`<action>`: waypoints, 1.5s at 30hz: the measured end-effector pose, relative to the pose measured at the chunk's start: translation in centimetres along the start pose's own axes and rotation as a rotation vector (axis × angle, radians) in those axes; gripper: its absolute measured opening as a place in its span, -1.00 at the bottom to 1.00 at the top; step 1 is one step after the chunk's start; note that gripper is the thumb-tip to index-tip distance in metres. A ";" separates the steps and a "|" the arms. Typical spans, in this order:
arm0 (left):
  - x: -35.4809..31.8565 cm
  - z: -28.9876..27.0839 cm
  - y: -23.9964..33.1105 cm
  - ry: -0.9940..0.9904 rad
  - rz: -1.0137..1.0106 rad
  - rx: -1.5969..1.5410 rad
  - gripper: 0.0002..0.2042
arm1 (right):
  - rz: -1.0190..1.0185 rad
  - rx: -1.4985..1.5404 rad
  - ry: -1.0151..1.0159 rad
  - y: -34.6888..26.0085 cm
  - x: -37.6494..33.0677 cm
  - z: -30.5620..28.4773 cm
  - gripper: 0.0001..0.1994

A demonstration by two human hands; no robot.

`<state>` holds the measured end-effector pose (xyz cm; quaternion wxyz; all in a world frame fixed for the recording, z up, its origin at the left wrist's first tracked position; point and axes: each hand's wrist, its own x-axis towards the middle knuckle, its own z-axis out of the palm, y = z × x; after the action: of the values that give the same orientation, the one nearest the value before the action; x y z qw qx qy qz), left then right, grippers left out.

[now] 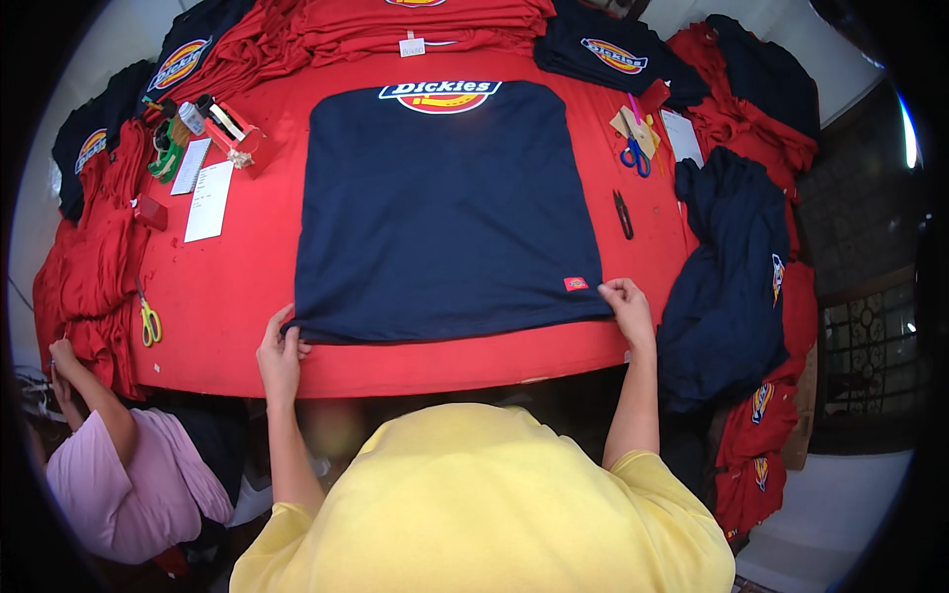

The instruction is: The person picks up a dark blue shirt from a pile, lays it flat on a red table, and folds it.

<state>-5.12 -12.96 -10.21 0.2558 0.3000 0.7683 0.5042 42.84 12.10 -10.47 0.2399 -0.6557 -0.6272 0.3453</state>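
A navy shirt [445, 217] lies folded flat into a broad panel in front of me. A large printed emblem [441, 96] tops its far edge, and a small red label [576, 284] is sewn near its lower right corner. My left hand [280, 361] is closed on the near left corner, thumb and fingers on the hem. At the opposite near corner, just beside the label, my right hand [631, 308] pinches the cloth. The hem runs fairly straight between both hands, close to the table's near edge.
The red-covered table [237, 306] carries thread snips [623, 214], blue-handled scissors [635, 156], yellow scissors [149, 323] and a paper sheet [209, 202]. Red garments [415, 35] are piled behind; a navy garment [727, 287] hangs at right. A co-worker in pink [129, 474] is at left.
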 end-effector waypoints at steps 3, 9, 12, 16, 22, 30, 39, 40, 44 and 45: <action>0.5 0.6 -0.9 0.135 0.018 0.196 -0.70 | -0.199 -0.285 0.034 0.2 0.3 0.8 -0.80; -1.7 -3.9 -1.2 0.079 0.116 -0.194 -0.59 | -0.024 0.342 -0.084 1.3 -3.0 -3.3 -0.80; -2.5 -5.3 -2.1 -0.138 0.021 -0.192 -0.58 | -0.040 0.352 -0.135 1.8 -4.1 -2.7 -0.77; -2.9 -5.6 -3.0 -0.311 -0.141 -0.256 -0.60 | 0.026 0.353 -0.260 1.8 -4.0 -2.1 -0.74; -2.4 -5.8 -1.0 -0.384 -0.234 -0.414 -0.67 | 0.094 0.315 -0.325 1.7 -3.3 -2.7 -0.72; -1.1 -5.6 -3.2 -0.362 -0.133 0.012 -0.70 | -0.055 -0.146 -0.302 -1.3 -4.9 -1.8 -0.48; -2.4 -3.2 -0.4 -0.072 0.125 0.321 -0.74 | -0.575 -0.560 0.248 -3.9 -9.2 3.7 -0.57; -3.0 -1.2 1.3 0.009 0.253 0.513 -0.73 | -0.648 -0.478 0.138 -4.5 -10.6 5.0 -0.60; -5.0 10.2 4.7 -0.292 0.721 0.497 -0.64 | -0.899 -0.458 -0.248 -5.0 -15.2 11.3 -0.47; -5.6 12.3 4.6 -0.420 0.832 0.495 -0.62 | -0.904 -0.445 -0.317 -4.7 -15.6 11.9 -0.44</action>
<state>8.23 -7.91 -9.85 0.1038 0.7257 0.6125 0.2956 31.15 -4.29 -12.29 0.1219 -0.2944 -0.9341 0.1609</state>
